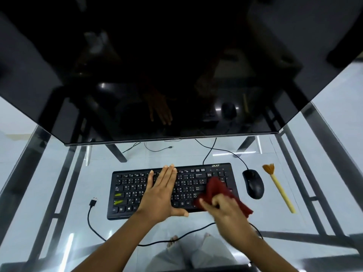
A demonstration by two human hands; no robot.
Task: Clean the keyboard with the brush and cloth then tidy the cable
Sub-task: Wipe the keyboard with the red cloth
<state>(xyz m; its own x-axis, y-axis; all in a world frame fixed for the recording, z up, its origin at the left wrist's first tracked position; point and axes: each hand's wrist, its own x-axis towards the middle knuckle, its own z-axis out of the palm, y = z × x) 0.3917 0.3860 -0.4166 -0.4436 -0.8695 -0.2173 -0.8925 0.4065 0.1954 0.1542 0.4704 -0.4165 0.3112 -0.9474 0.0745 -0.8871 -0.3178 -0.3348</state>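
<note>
The glass tabletop [275, 193] carries a dark monitor [176, 75] at 12 o'clock and, in front of it, the black Acer keyboard [129, 193]. The keyboard is a broad, stiff, probably light slab that would likely skate on glass unless steadied. The left hand [161, 193] lies flat on its middle keys, fingers straight and together, pressing down. The right hand [225, 211] pinches a bunched dark-red cloth [216, 187] over the keyboard's 4 o'clock corner; soft and limp, it is best kept wadded. A black mouse [253, 183] sits just beside the keyboard at 3 o'clock. Beyond it lies the brush [279, 187], a thin rigid stick with a bristle tuft, untouched. The black cable [92, 222] looks floppy, and its USB plug [93, 202] at 8 o'clock is the firm end to grasp.
</note>
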